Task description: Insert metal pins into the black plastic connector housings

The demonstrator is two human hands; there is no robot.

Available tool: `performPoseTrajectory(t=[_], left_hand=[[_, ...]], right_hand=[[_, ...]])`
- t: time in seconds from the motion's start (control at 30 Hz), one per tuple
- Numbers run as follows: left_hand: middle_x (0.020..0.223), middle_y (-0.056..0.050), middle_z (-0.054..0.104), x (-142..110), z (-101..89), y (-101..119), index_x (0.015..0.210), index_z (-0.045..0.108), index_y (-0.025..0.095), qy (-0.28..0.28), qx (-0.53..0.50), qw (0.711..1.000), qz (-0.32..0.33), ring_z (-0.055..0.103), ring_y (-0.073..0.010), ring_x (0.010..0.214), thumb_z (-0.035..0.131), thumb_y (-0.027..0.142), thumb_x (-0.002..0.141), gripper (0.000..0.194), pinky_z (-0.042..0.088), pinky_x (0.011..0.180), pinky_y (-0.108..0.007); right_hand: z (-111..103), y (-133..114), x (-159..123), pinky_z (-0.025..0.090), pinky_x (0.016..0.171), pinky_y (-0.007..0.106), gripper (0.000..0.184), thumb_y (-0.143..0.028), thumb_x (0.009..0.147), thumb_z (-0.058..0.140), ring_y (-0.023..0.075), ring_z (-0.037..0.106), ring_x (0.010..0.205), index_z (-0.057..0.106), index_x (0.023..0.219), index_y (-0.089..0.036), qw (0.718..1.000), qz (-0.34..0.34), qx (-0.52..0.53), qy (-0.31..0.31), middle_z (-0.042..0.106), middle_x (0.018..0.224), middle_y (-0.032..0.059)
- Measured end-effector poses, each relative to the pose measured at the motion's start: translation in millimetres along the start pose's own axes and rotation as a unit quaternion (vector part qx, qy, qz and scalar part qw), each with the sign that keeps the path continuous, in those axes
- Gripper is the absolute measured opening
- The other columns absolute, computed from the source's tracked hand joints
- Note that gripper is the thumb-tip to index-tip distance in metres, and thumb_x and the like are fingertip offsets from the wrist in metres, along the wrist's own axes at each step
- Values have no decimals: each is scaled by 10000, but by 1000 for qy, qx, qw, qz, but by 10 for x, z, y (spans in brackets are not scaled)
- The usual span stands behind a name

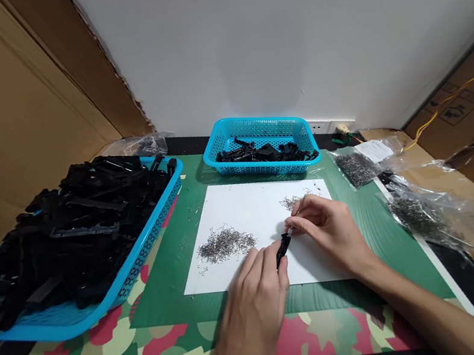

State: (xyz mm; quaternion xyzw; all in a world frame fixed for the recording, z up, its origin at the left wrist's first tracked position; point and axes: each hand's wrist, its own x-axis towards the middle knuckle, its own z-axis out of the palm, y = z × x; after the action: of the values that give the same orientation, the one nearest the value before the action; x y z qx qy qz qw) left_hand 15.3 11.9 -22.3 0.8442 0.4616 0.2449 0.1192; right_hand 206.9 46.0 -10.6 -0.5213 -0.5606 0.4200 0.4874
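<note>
My left hand (pixel 258 296) pinches a small black plastic part (pixel 283 249) over a white sheet of paper (pixel 242 207). My right hand (pixel 326 226) is closed in a pinch at the upper tip of that part, holding something too small to make out. A pile of small metal springs (pixel 226 245) lies on the paper left of my hands. A smaller scatter of springs (pixel 291 200) lies just beyond my right hand.
A big blue basket (pixel 142 261) heaped with black plastic parts stands at the left. A smaller blue basket (pixel 259 131) with several black parts stands at the back. Plastic bags of springs (pixel 436 216) lie at the right. A green mat (pixel 165 263) covers the table.
</note>
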Motion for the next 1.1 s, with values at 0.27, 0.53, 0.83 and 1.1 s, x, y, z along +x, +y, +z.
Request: performPoseTrajectory(t=[0.27, 0.53, 0.83, 1.1], left_hand=[[1047, -87, 715, -10, -1, 11, 1342, 556, 188, -1, -2, 1000, 3, 697, -256, 960, 385, 218, 1109, 290, 552, 787, -390], [1000, -87, 687, -15, 33, -24, 1289, 591, 172, -10, -31, 999, -9, 685, -251, 908, 375, 248, 1113, 288, 523, 746, -381], [1128, -95, 725, 0, -27, -4, 1376, 589, 221, -17, -102, 994, -41, 703, -252, 1035, 367, 281, 1115, 348, 562, 843, -385], [967, -11, 677, -87, -259, -87, 1151, 599, 263, 159, -255, 928, -221, 672, -184, 857, 542, 461, 1044, 232, 528, 712, -258]], right_hand=[[-6, 40, 17, 589, 665, 280, 163, -323, 929, 735, 184, 743, 687, 674, 849, -194, 999, -4, -32, -19, 763, 771, 41], [-5, 43, 17, 582, 628, 281, 166, -303, 926, 719, 187, 724, 642, 668, 805, -201, 996, -24, -80, -13, 745, 712, 35], [60, 47, 6, 586, 640, 293, 185, -335, 919, 730, 192, 725, 657, 662, 829, -188, 999, -20, -43, 19, 743, 737, 45], [-26, -182, 117, 457, 626, 275, 161, -229, 1022, 439, 136, 557, 590, 599, 1033, -214, 995, -58, -85, -16, 551, 657, -47]])
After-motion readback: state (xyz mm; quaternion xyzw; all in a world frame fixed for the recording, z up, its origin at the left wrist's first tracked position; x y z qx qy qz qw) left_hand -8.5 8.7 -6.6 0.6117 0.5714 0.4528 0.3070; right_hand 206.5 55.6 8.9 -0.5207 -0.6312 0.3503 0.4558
